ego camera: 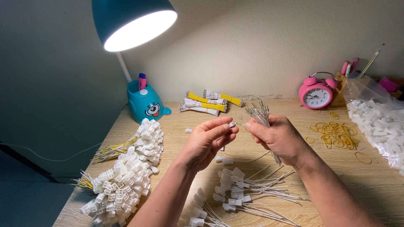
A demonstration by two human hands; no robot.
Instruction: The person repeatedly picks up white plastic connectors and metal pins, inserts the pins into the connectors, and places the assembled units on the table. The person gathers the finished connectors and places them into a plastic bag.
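Observation:
My left hand point(207, 141) pinches a small white plastic connector point(232, 124) between thumb and forefinger. My right hand point(278, 138) grips a bundle of thin white wires point(260, 112) with metal tips fanned upward, and its fingertips push one wire end toward the connector. Both hands hover above the middle of the wooden table point(252, 168). Beneath them lie several finished white connectors with wire tails point(235, 191).
A big heap of white connectors on yellow and white wires point(130, 172) covers the left side. Banded wire bundles point(206, 103) lie at the back. A teal desk lamp point(145, 105), a pink alarm clock point(316, 94), loose rubber bands point(336, 134) and a bag of white connectors point(376, 120) stand around.

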